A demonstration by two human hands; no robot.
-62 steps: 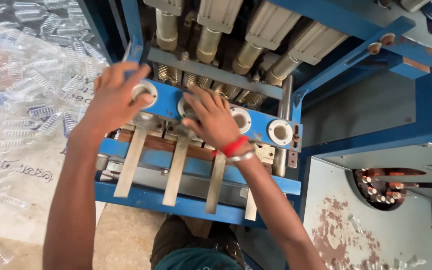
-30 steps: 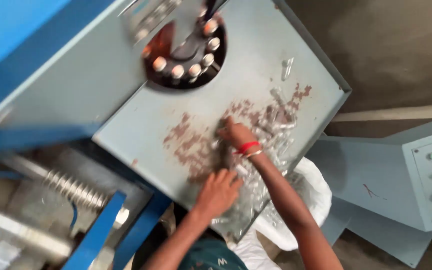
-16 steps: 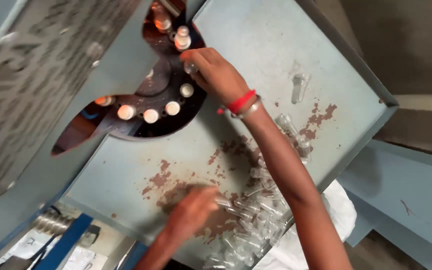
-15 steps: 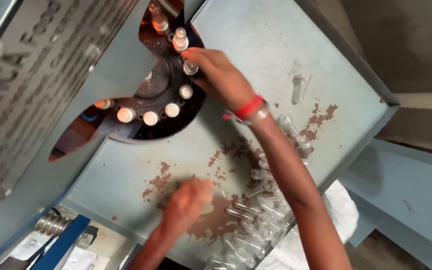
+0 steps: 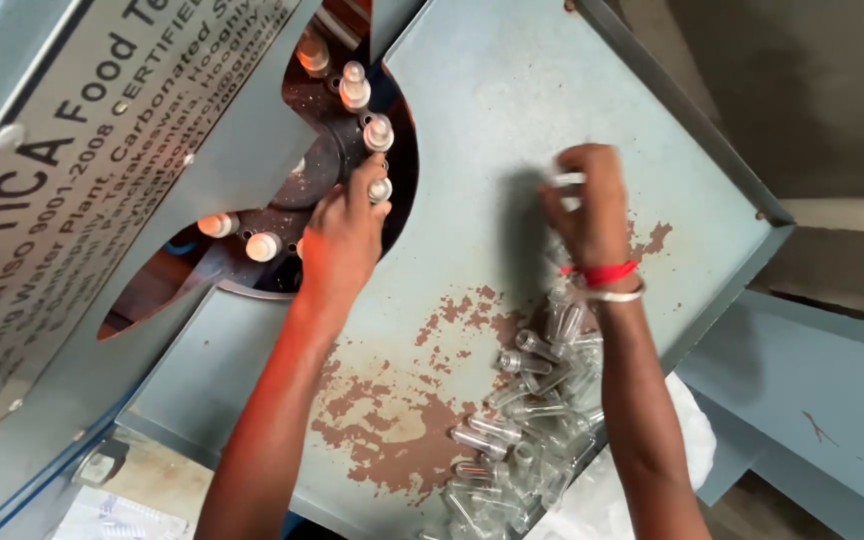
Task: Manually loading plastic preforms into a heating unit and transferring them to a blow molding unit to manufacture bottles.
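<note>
A heap of clear tubes [image 5: 537, 420] lies by the rusty table's [image 5: 472, 120] lower edge. The right hand [image 5: 587, 205] pinches one tube [image 5: 569, 179] above it; the left hand [image 5: 344, 235] closes on a peg [image 5: 379, 189] in the cutout.

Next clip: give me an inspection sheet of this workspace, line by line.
Surface: tilted grey-blue metal tray, paint rusted off in brown patches.
Job's things: clear plastic bottle preforms heaped at the tray's lower edge; round holders in the curved machine opening, some carrying preforms.
Clutter: white sack below the tray.
Grippers: left hand on a preform at the opening; right hand holding a preform above the tray.
Cables: nothing seen.
Surroundings: grey lettered machine panel, blue-grey frame.
</note>
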